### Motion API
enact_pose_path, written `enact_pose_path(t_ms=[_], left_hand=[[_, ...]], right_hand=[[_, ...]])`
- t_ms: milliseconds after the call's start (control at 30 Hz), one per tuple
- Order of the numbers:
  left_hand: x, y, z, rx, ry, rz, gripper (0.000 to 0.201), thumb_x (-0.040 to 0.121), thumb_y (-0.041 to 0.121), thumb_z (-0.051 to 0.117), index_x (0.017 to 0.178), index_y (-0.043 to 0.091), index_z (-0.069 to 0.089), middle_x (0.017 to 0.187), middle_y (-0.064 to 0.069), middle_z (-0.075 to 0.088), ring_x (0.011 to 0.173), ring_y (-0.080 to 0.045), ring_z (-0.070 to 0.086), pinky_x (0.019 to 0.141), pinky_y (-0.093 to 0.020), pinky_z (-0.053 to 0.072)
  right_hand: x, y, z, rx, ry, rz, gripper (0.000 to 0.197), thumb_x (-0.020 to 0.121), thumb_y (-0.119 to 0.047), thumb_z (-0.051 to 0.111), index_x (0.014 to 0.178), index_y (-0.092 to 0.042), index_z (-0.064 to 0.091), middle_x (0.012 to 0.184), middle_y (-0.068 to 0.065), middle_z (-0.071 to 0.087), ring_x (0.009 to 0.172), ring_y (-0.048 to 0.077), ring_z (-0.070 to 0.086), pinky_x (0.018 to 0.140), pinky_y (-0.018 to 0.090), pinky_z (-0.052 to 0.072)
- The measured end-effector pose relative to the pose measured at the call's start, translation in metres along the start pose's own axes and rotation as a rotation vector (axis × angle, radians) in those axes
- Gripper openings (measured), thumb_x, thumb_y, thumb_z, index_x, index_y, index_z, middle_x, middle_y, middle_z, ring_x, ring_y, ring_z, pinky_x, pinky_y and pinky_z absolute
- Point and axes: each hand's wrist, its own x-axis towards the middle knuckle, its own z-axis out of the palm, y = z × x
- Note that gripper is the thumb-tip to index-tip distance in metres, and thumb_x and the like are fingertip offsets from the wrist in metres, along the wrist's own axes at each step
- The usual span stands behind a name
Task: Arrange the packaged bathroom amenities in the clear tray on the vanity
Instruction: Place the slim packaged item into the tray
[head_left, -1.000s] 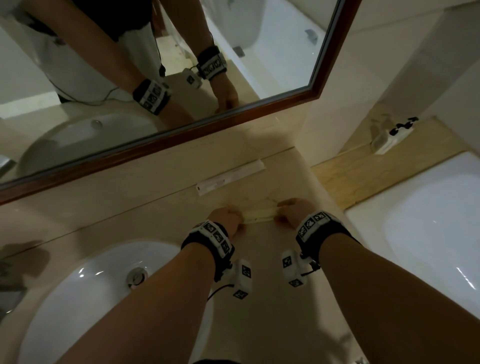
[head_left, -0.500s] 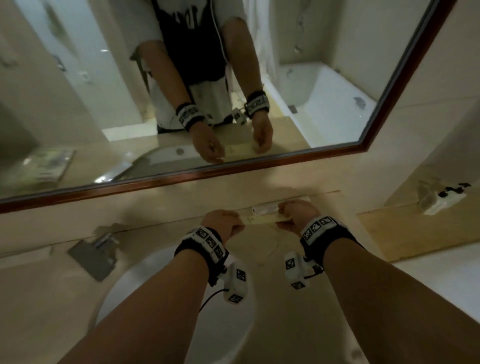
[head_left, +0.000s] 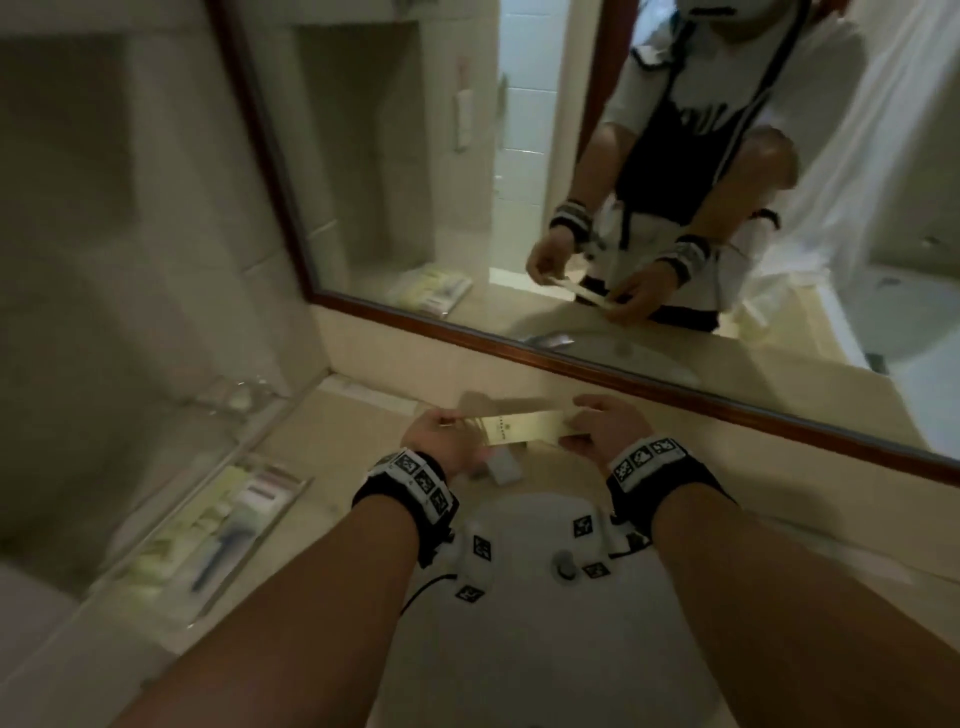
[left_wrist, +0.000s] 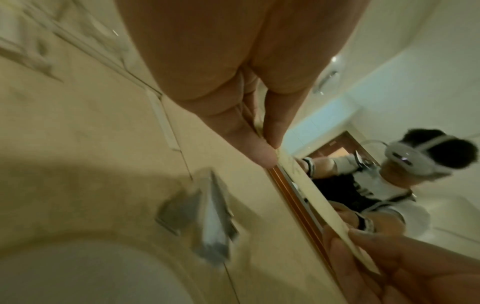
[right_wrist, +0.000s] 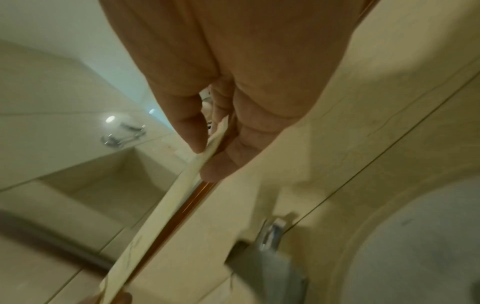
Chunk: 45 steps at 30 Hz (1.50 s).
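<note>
A long, flat cream packet (head_left: 524, 426) hangs level above the tap, held at both ends. My left hand (head_left: 441, 431) pinches its left end between thumb and fingers, and my right hand (head_left: 587, 428) pinches its right end. The left wrist view shows the packet (left_wrist: 319, 197) running from my left hand (left_wrist: 270, 148) to the other hand's fingers. In the right wrist view the packet (right_wrist: 166, 205) leaves my right hand (right_wrist: 207, 152) edge-on. The clear tray (head_left: 280, 512) lies on the vanity at the left wall, holding several packaged amenities.
A white basin (head_left: 519, 649) lies under my forearms, with a metal tap (head_left: 501, 467) just below the packet. A wood-framed mirror (head_left: 649, 374) runs behind the vanity. Another flat white packet (head_left: 363, 392) lies by the back wall. A clear glass dish (head_left: 239, 400) sits in the left corner.
The view has swung left from the bathtub side to the basin and the tray. Both hands have kept hold of the packet and carried it left, over the tap.
</note>
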Motion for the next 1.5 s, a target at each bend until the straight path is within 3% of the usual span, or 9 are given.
enact_pose_path(t_ms=[133, 267, 500, 667, 800, 1000, 1133, 1367, 1500], left_hand=[[-0.007, 0.014, -0.098, -0.052, 0.159, 0.007, 0.019, 0.083, -0.009, 0.070, 0.085, 0.008, 0.063, 0.103, -0.024, 0.070, 0.091, -0.038, 0.071, 0.063, -0.037, 0.061], [-0.015, 0.016, -0.190, -0.109, 0.316, -0.033, 0.012, 0.086, -0.008, 0.066, 0.086, 0.004, 0.065, 0.094, -0.023, 0.070, 0.086, -0.038, 0.071, 0.075, -0.045, 0.061], [-0.037, 0.000, -0.319, -0.061, 0.506, -0.140, 0.007, 0.085, 0.003, 0.074, 0.084, 0.006, 0.067, 0.097, -0.025, 0.072, 0.077, -0.035, 0.073, 0.064, -0.043, 0.063], [-0.011, -0.045, -0.396, 0.144, 0.476, -0.241, 0.017, 0.070, 0.016, 0.082, 0.073, 0.021, 0.065, 0.110, -0.022, 0.072, 0.103, -0.037, 0.070, 0.091, -0.051, 0.057], [-0.015, -0.036, -0.409, 0.098, 0.574, -0.258, 0.009, 0.083, 0.005, 0.072, 0.088, 0.005, 0.065, 0.077, -0.009, 0.068, 0.073, -0.026, 0.070, 0.073, -0.037, 0.063], [0.003, -0.044, -0.424, -0.062, 0.664, -0.379, 0.010, 0.086, 0.004, 0.073, 0.081, 0.006, 0.065, 0.072, -0.015, 0.068, 0.063, -0.028, 0.071, 0.067, -0.042, 0.063], [0.014, -0.053, -0.430, -0.079, 0.671, -0.398, 0.012, 0.087, 0.002, 0.070, 0.081, 0.009, 0.063, 0.074, -0.012, 0.066, 0.059, -0.026, 0.066, 0.063, -0.044, 0.062], [0.020, -0.056, -0.437, -0.011, 0.667, -0.424, 0.006, 0.083, 0.006, 0.074, 0.084, 0.007, 0.068, 0.080, -0.015, 0.072, 0.078, -0.032, 0.075, 0.074, -0.054, 0.061], [0.017, -0.054, -0.438, -0.022, 0.675, -0.425, 0.010, 0.084, 0.009, 0.073, 0.088, 0.001, 0.070, 0.079, -0.018, 0.076, 0.076, -0.033, 0.076, 0.077, -0.054, 0.061]], right_hand=[[-0.006, 0.006, 0.100, -0.147, -0.122, -0.026, 0.037, 0.097, -0.023, 0.060, 0.129, -0.005, 0.061, 0.139, 0.014, 0.049, 0.118, 0.025, 0.056, 0.101, 0.022, 0.043], [-0.015, 0.029, 0.193, -0.026, -0.242, 0.024, 0.020, 0.091, 0.011, 0.058, 0.110, 0.007, 0.060, 0.116, 0.025, 0.064, 0.080, 0.020, 0.067, 0.060, 0.023, 0.059], [-0.017, 0.086, 0.314, -0.201, -0.409, 0.057, 0.011, 0.090, 0.005, 0.063, 0.093, -0.005, 0.062, 0.105, 0.022, 0.066, 0.081, 0.027, 0.069, 0.057, 0.028, 0.060], [-0.006, 0.128, 0.376, -0.344, -0.455, 0.085, 0.015, 0.088, 0.004, 0.066, 0.084, -0.010, 0.065, 0.097, 0.023, 0.069, 0.074, 0.028, 0.071, 0.054, 0.028, 0.058], [0.009, 0.153, 0.409, -0.459, -0.459, 0.085, 0.021, 0.084, 0.012, 0.064, 0.089, -0.008, 0.070, 0.097, 0.023, 0.071, 0.067, 0.021, 0.071, 0.063, 0.025, 0.058], [0.032, 0.174, 0.440, -0.661, -0.553, 0.121, 0.040, 0.093, 0.006, 0.052, 0.133, 0.001, 0.053, 0.104, 0.012, 0.059, 0.074, 0.016, 0.061, 0.081, 0.031, 0.058], [0.038, 0.186, 0.453, -0.698, -0.505, 0.178, 0.031, 0.093, 0.001, 0.052, 0.122, -0.003, 0.063, 0.107, 0.017, 0.067, 0.079, 0.024, 0.064, 0.051, 0.022, 0.055], [0.044, 0.202, 0.466, -0.602, -0.445, 0.245, 0.033, 0.090, 0.006, 0.050, 0.082, -0.024, 0.063, 0.098, 0.016, 0.061, 0.084, 0.029, 0.059, 0.056, 0.032, 0.050], [0.046, 0.203, 0.465, -0.562, -0.422, 0.245, 0.029, 0.093, 0.001, 0.050, 0.100, -0.024, 0.063, 0.106, 0.013, 0.062, 0.095, 0.031, 0.065, 0.058, 0.032, 0.053]])
